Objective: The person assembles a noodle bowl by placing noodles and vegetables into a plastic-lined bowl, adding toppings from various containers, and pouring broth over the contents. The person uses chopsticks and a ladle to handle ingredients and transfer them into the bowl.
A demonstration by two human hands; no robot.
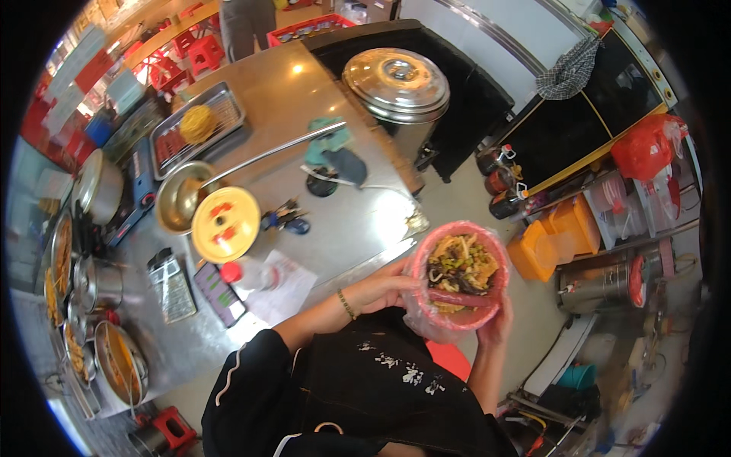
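Between my two hands I hold a pink bowl (pixel 500 293) lined with a clear plastic bag, off to the right of the steel table. In it lies food (pixel 462 263): pale noodle-like pieces, chopped greens and dark strips. A long reddish sausage-like piece (pixel 461 298) lies across the near side. My left hand (pixel 387 288) grips the bowl's left side, thumb near the rim; a beaded bracelet circles that wrist. My right hand (pixel 496 326) holds the lower right side, its fingers partly hidden by the bowl.
The steel table (pixel 346 221) bears a yellow lid (pixel 242 228), a steel bowl (pixel 173 199), a phone (pixel 219 294), a red-capped bottle (pixel 255 276) and cloths (pixel 343 164). A large lidded pot (pixel 397 84) stands beyond. Dark bottles (pixel 502 183) and orange bins (pixel 537 247) line the right side.
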